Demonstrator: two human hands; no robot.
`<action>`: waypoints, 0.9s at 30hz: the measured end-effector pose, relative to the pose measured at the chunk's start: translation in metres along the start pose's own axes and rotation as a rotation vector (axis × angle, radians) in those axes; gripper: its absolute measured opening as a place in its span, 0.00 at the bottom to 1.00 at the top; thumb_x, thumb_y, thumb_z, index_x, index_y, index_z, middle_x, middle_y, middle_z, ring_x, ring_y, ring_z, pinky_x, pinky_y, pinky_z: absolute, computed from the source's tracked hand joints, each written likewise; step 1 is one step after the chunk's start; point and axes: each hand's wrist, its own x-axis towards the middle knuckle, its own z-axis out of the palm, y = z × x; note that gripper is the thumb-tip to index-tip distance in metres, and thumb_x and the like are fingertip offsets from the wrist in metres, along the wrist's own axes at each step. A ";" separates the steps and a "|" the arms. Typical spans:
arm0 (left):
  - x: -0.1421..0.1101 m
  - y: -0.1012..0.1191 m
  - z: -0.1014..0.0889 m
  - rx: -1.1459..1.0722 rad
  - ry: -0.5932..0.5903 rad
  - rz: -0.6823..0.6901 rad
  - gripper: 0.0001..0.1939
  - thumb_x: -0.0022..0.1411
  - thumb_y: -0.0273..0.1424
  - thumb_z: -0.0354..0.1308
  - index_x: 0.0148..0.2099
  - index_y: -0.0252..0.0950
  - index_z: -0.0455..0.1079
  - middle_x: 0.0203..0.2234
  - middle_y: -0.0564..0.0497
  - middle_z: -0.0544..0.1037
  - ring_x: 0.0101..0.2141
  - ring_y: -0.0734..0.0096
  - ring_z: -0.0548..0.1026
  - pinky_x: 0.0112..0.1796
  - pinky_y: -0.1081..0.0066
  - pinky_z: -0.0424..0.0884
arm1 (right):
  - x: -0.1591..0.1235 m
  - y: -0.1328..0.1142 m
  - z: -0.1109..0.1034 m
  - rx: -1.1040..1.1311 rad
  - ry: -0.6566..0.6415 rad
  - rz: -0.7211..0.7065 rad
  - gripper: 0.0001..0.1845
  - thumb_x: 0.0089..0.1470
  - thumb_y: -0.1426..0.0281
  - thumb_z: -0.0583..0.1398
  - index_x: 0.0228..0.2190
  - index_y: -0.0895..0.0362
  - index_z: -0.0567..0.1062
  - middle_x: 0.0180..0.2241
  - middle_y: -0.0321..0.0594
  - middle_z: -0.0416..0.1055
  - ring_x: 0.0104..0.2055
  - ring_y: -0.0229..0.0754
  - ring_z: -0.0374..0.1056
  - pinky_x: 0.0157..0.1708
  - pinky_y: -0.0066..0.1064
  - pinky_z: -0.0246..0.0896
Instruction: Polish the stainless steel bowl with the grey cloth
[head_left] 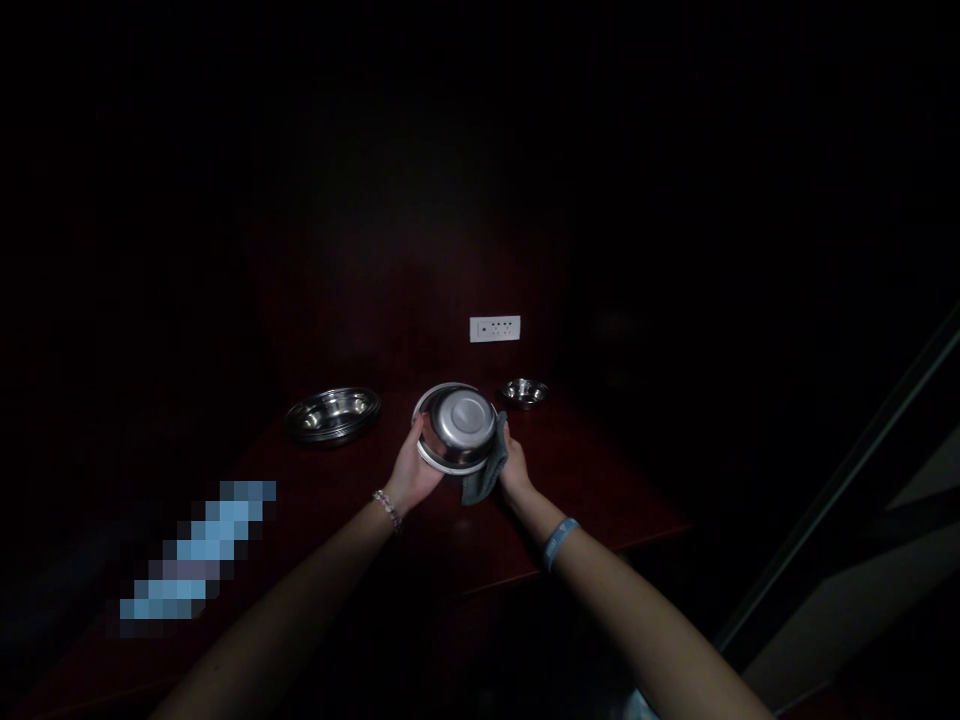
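Between my hands, above the dark red table, is a shiny metal bowl (459, 420), tilted so that its rounded underside faces me. My left hand (415, 470) grips the rim on the left, thumb on the outer wall. On the other side, my right hand (516, 465) is closed around a grey-green cloth (487, 478) pressed against the bowl's right side. Some fingers of both hands are hidden behind the bowl and the cloth. The bowl's inside cannot be seen.
Several stacked metal bowls (334, 412) stand on the table (592, 480) at the left. A smaller metal bowl (524, 392) sits at the back right. A white socket panel (495, 329) is on the wall behind. A pixelated bluish patch covers something at the lower left.
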 end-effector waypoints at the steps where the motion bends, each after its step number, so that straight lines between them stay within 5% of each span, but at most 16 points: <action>1: 0.000 0.000 0.000 0.002 0.008 -0.010 0.15 0.68 0.34 0.52 0.53 0.36 0.70 0.39 0.48 0.82 0.40 0.67 0.80 0.53 0.64 0.69 | -0.001 -0.001 0.000 0.026 -0.025 0.036 0.33 0.49 0.42 0.55 0.27 0.60 0.77 0.24 0.42 0.75 0.33 0.44 0.69 0.36 0.32 0.62; 10: 0.011 -0.005 -0.011 0.059 0.041 -0.118 0.16 0.69 0.34 0.50 0.54 0.37 0.70 0.40 0.48 0.82 0.40 0.68 0.80 0.54 0.67 0.69 | -0.008 -0.006 -0.005 0.119 0.019 0.048 0.33 0.43 0.40 0.59 0.25 0.60 0.76 0.24 0.42 0.76 0.29 0.41 0.68 0.32 0.30 0.62; 20: 0.012 0.006 -0.023 0.196 -0.106 -0.238 0.16 0.66 0.35 0.54 0.54 0.37 0.70 0.41 0.47 0.81 0.42 0.65 0.79 0.56 0.64 0.65 | -0.006 -0.007 -0.012 0.200 -0.031 0.066 0.29 0.44 0.44 0.61 0.25 0.59 0.75 0.24 0.40 0.76 0.30 0.40 0.68 0.35 0.30 0.63; 27: 0.016 0.003 -0.024 0.244 -0.057 -0.239 0.12 0.66 0.35 0.54 0.47 0.35 0.72 0.38 0.47 0.81 0.39 0.67 0.79 0.49 0.68 0.71 | -0.001 -0.005 -0.016 0.249 0.021 0.105 0.26 0.49 0.47 0.59 0.26 0.59 0.76 0.26 0.41 0.78 0.32 0.42 0.71 0.37 0.31 0.64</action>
